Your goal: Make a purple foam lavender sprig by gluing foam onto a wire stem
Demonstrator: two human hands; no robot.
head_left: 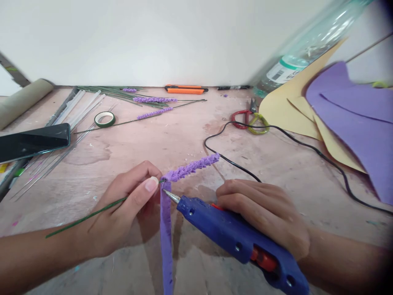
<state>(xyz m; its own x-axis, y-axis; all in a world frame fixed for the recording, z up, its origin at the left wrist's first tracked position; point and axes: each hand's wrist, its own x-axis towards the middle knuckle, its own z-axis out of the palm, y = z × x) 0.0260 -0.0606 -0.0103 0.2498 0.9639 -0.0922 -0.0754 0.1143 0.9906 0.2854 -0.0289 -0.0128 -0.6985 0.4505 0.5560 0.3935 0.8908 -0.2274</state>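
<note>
While the left hand pinches the wire stem, right hand apparently gripping the glue gun.

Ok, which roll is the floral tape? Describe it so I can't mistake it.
Start at the dark phone lying at the left edge of the wooden table. Just right of it, past the bundle of clear sticks, sits the green tape roll. It is the only small flat ring there, green outside and pale inside, unlike the long cardboard tube behind.
</note>
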